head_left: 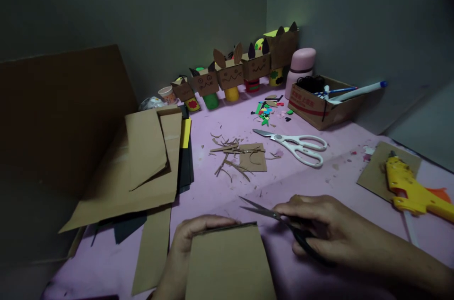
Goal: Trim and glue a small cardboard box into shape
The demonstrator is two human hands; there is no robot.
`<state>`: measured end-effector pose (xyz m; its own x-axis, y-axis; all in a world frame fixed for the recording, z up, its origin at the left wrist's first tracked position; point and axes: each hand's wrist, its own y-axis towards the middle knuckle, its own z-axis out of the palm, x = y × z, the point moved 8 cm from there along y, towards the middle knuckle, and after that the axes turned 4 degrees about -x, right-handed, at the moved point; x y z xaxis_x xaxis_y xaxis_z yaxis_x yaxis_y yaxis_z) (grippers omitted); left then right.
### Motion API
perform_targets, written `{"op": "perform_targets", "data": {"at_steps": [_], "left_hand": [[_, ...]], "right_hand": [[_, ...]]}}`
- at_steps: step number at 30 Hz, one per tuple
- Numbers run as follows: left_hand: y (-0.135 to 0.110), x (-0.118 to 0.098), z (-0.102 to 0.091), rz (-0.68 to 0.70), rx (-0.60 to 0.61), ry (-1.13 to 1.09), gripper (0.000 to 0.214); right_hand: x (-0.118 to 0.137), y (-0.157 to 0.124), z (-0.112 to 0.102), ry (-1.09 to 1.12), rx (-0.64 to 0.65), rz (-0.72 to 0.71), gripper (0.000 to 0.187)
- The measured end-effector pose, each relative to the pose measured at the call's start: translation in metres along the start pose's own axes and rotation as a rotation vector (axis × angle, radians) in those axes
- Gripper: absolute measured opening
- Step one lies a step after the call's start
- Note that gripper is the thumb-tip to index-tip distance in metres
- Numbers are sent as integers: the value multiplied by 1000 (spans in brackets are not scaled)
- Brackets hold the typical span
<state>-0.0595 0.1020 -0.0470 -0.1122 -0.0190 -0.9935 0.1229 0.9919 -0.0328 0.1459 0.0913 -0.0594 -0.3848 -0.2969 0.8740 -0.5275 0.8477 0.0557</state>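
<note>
My left hand [193, 233] is wrapped round the far left edge of a brown cardboard box [227, 262] at the bottom middle, with part of the fingers hidden behind it. In my right hand [322, 226] are black-handled scissors [275, 215], their blades slightly apart and pointing left, just beyond the box's top right corner. Thin cardboard strips [227, 148] and a small cardboard square [258, 160] lie ahead on the pink tabletop [213, 196]. White-handled scissors [294, 144] rest behind my right hand.
Cardboard sheets [145, 148] and black paper [186, 167] are stacked at left. Several cardboard animal figures [230, 75] line the back near a pink bottle [301, 63] and a cardboard tray [319, 106] of pens. A yellow glue gun [407, 184] lies at right.
</note>
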Motion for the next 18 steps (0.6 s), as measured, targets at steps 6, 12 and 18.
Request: {"op": "perform_targets", "data": {"at_steps": [6, 12, 18], "left_hand": [[-1, -18, -1, 280, -11, 203, 22], [-8, -25, 0, 473, -46, 330, 20], [-14, -20, -8, 557, -94, 410, 24]], "right_hand": [[-4, 3, -5, -24, -40, 48, 30], [-6, 5, -5, -39, -51, 83, 37], [-4, 4, -2, 7, -65, 55, 30]]}}
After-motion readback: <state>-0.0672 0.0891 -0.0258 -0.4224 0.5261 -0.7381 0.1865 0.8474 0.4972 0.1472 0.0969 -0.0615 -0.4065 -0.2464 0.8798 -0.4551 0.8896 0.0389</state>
